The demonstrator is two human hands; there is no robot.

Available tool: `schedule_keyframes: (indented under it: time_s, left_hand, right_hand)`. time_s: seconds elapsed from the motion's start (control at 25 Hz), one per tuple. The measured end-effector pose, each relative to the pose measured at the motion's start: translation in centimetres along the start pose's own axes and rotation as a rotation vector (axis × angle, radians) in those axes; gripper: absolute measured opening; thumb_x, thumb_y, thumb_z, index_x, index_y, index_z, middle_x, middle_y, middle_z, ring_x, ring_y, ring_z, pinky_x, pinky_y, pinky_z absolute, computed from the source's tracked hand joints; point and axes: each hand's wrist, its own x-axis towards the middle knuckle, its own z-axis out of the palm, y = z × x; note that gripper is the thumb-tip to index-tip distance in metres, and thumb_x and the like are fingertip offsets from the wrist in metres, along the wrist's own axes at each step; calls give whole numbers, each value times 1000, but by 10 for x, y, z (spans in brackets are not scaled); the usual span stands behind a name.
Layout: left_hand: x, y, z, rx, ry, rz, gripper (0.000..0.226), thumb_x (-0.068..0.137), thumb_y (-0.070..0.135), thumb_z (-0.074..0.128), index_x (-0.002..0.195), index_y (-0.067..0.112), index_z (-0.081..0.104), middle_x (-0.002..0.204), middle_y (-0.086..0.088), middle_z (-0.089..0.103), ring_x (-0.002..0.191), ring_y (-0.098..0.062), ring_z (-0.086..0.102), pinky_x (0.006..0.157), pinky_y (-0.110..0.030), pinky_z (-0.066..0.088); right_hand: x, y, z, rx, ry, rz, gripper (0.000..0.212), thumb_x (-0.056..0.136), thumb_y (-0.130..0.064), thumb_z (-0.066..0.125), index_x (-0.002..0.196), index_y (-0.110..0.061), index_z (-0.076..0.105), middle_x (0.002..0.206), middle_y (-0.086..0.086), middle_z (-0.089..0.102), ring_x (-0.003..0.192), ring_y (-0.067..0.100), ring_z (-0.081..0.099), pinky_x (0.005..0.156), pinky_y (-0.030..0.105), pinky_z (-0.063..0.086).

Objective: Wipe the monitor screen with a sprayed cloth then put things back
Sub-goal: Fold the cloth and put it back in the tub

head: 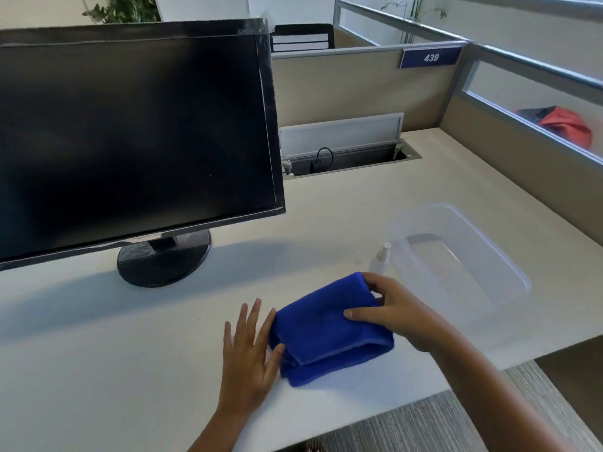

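The blue cloth (329, 331) is seen folded on the pale surface (98, 337), close to the front edge. A wide bare stretch is left open to the left of the cloth. The monitor (130, 125) is stood behind the cloth and to its left, well apart. A small spray bottle (380, 259) is stood upright just behind the cloth, and a clear tub (456, 256) is set near its right side. The cloth's left side is touched by the left hand (251, 350), kept flat with straight fingers. Its far right corner is gripped by the right hand (394, 311), with fingers curled over it and the thumb laid on top. The see-through bottle is hard to make out. The monitor's left side is cut off.
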Motion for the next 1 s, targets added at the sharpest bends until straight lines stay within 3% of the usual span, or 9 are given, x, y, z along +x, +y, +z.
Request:
schedule_keyframes:
  time_s: [0.12,0.24,0.36,0.48,0.64,0.8,0.92,1.0]
  left_hand:
    - [1,-2,2,12,6,-11,56,98,57,19,149,33,18,159,0,16,146,-21,9,117,-49,3]
    - [2,-1,2,-8,-8,-18,59,96,60,19,146,29,27,157,-1,22,146,-21,12,113,-57,11]
    - [2,-3,4,-7,-39,-6,61,96,61,20,144,26,33,157,1,23,146,-20,14,112,-59,15]
    - [3,-8,8,22,-75,-7,63,94,62,20,142,25,38,155,0,26,144,-23,20,110,-61,18]
    - [5,-7,8,45,-65,-7,66,94,63,19,136,20,46,150,-5,38,138,-26,29,104,-64,26]
    - [6,-7,8,71,-53,8,66,94,63,20,131,18,50,145,-9,44,134,-26,33,98,-66,31]
    - [7,-6,9,77,-32,28,65,94,62,21,126,16,53,141,-12,49,131,-27,35,94,-68,34]
    - [7,-5,9,77,-27,35,66,95,62,21,124,14,56,139,-13,50,129,-27,36,92,-68,35]
  right_hand:
    - [-45,-34,-49,-55,-36,-67,29,82,-6,71,108,-18,66,102,4,72,92,19,69,72,26,55]
    - [-84,-56,-97,-51,209,-136,29,71,-8,71,97,-20,72,94,6,75,86,20,70,68,23,56]
    - [-101,-65,-137,-65,405,-167,31,71,-6,69,97,-22,72,91,3,75,79,15,71,67,20,57]
    - [-98,-68,-162,-45,373,-156,31,72,-12,68,102,-19,70,92,3,75,80,17,70,70,27,58]
    - [-63,-46,-195,44,454,-52,27,76,-11,69,103,-14,68,87,0,74,78,15,69,62,21,55]
    - [-9,23,-212,-192,609,230,32,77,-10,71,108,-11,63,93,11,69,87,25,65,72,33,51]
    - [18,57,-208,-534,667,270,22,65,-17,60,86,-10,59,80,14,63,75,28,58,63,33,43]
    - [25,61,-199,-823,672,301,14,70,-13,56,84,-16,54,78,8,57,73,29,54,58,30,39]
